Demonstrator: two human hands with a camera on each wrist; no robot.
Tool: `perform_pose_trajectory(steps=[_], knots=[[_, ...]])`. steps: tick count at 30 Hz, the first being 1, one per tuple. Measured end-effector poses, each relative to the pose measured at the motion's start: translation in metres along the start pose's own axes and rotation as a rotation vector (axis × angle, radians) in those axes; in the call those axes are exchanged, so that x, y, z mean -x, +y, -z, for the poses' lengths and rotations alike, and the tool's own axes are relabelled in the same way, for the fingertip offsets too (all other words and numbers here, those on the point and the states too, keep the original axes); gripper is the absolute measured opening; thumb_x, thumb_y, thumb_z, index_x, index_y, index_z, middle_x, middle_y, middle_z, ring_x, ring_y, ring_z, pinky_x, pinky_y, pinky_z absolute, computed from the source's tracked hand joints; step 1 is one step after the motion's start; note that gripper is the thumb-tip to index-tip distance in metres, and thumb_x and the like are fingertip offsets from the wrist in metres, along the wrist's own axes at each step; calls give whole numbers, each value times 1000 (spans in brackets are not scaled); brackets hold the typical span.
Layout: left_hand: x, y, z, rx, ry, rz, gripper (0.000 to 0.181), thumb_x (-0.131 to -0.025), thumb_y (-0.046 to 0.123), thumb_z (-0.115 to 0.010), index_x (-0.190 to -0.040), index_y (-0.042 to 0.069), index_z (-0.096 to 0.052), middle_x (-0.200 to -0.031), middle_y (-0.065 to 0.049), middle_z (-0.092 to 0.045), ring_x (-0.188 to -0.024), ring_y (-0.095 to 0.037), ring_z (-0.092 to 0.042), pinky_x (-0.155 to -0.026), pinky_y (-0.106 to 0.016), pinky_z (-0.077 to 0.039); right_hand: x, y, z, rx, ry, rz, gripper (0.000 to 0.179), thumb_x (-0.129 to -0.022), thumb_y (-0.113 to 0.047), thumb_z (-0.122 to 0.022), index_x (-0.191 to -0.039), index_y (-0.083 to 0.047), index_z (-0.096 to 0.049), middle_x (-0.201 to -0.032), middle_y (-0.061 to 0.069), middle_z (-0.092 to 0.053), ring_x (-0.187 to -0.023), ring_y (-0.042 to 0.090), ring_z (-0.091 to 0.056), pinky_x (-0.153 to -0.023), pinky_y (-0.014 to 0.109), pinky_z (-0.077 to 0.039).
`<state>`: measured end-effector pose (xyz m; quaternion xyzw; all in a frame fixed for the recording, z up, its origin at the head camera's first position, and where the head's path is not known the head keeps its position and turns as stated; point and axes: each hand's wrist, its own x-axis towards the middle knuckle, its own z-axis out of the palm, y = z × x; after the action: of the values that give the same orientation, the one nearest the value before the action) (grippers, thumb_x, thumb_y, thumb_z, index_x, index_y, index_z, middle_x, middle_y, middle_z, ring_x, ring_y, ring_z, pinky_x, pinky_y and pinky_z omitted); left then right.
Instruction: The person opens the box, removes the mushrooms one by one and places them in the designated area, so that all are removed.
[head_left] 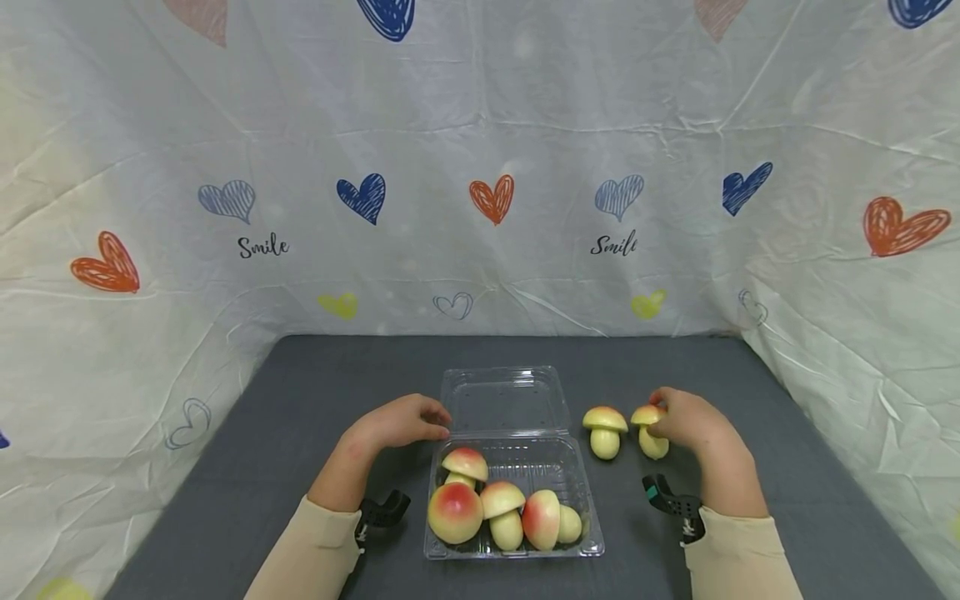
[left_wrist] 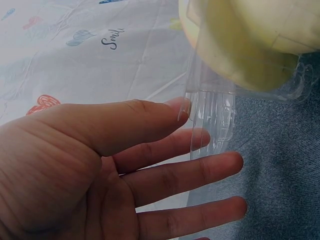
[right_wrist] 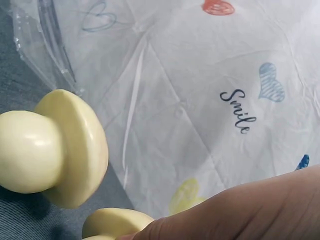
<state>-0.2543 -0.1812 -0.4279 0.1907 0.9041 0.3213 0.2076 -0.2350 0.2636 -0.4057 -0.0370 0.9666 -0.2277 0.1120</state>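
Observation:
A clear plastic clamshell box (head_left: 591,500) lies with its lid (head_left: 504,404) folded back, away from me. Several toy mushrooms (head_left: 455,512) with yellow stems and reddish caps fill the near and left part of its base. My left hand (head_left: 405,423) is at the box's left side by the hinge; in the left wrist view its thumb touches the clear plastic edge and its fingers are extended. To the right of the box, my right hand (head_left: 696,423) pinches a toy mushroom (head_left: 652,446) by its cap. Another mushroom (head_left: 604,433) stands upright between that hand and the box.
Dark grey cloth covers the table (head_left: 337,367). A white curtain (head_left: 420,250) printed with hearts and "Smile" hangs behind and along both sides. Black straps (head_left: 384,510) with camera mounts sit on both wrists.

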Motion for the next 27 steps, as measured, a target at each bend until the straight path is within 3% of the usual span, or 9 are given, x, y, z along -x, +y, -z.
perform_pose_trajectory(steps=[9, 21, 27], knots=[[1, 2, 0, -7, 3, -1, 29, -99, 19, -72, -125, 6, -72, -122, -6, -69, -110, -26, -66, -90, -45, -56, -7, 5, -6, 23, 12, 10, 50, -90, -15, -74, -128, 12, -57, -118, 32, -61, -96, 40, -62, -79, 55, -51], [0, 1, 0, -11, 0, 0, 30, -99, 20, -72, -125, 6, -72, -120, -5, -70, -107, -24, -66, -89, -44, -56, -4, 0, -5, 4, -13, -4, 59, -91, -19, -75, -134, 14, -52, -126, 36, -57, -108, 49, -59, -85, 60, -50], [0, 1, 1, -11, 8, 0, 30, -98, 20, -73, -124, 5, -73, -117, -3, -70, -105, -23, -66, -88, -45, -56, 4, -6, 1, -4, -20, -9, 68, -92, -19, -76, -143, 14, -45, -137, 41, -47, -122, 57, -50, -91, 64, -48]])
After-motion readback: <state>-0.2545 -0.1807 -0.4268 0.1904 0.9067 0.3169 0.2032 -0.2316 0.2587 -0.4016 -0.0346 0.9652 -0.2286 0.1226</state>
